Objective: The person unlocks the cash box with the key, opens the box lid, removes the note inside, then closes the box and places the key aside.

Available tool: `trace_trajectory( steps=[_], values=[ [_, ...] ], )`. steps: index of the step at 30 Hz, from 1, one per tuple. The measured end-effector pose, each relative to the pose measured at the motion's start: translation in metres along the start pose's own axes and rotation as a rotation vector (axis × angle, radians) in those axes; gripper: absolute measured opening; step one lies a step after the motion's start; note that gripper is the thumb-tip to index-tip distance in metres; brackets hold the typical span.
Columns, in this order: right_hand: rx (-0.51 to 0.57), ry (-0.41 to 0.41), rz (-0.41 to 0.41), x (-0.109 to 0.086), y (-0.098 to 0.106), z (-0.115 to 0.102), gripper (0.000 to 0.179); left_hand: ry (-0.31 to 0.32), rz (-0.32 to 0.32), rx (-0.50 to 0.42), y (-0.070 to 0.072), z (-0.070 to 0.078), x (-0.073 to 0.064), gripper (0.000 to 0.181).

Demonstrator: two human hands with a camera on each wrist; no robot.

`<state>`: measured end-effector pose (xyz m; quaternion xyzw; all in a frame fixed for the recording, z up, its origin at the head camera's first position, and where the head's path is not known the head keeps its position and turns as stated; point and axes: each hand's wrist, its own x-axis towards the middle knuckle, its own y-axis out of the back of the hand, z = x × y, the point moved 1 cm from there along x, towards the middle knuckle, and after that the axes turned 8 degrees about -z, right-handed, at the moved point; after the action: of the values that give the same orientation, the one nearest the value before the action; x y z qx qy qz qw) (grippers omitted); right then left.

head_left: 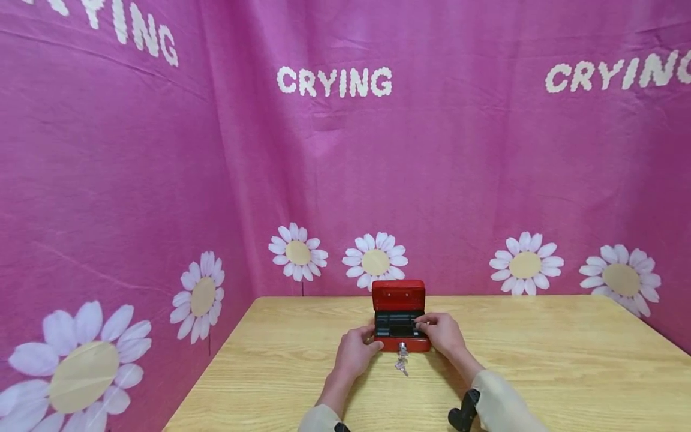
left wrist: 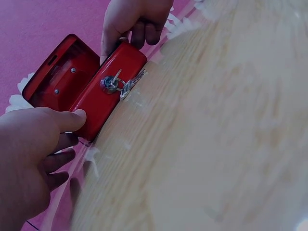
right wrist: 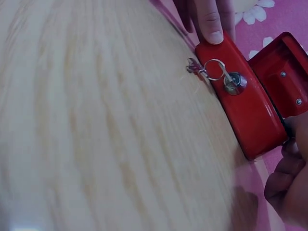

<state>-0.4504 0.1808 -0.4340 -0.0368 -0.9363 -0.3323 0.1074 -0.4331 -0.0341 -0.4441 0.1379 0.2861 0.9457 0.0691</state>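
Note:
A small red cash box (head_left: 402,344) stands on the table with its lid (head_left: 399,295) raised and a black tray (head_left: 384,324) inside. A key sits in the front lock (right wrist: 235,83), and more keys (left wrist: 127,90) hang from its ring. My left hand (head_left: 355,353) grips the box's left front corner, thumb on the red front and fingers round the side. At the other end, my right hand (head_left: 444,333) reaches over the box's right edge, thumb and forefinger pinching at the black tray's right end. The fingertips are partly hidden; its other fingers (right wrist: 281,178) curl outside the box.
The light wooden table (head_left: 540,348) extends to both sides of the box. Close behind its far edge hangs a pink-purple cloth (head_left: 442,180) printed with daisies and lettering. Another stretch of cloth (head_left: 108,210) runs along the left.

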Motion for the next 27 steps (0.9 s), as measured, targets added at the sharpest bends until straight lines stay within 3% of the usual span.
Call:
trace_trajectory(
  steps=[13,27],
  values=[
    [0.059,-0.016,0.023,0.001,0.002,-0.001,0.014,-0.05,0.021,-0.005,-0.001,-0.001,-0.002,0.034],
    [0.173,-0.016,-0.04,-0.002,0.016,-0.007,0.018,-0.033,-0.002,-0.012,-0.002,-0.001,0.0,0.041]
  ],
)
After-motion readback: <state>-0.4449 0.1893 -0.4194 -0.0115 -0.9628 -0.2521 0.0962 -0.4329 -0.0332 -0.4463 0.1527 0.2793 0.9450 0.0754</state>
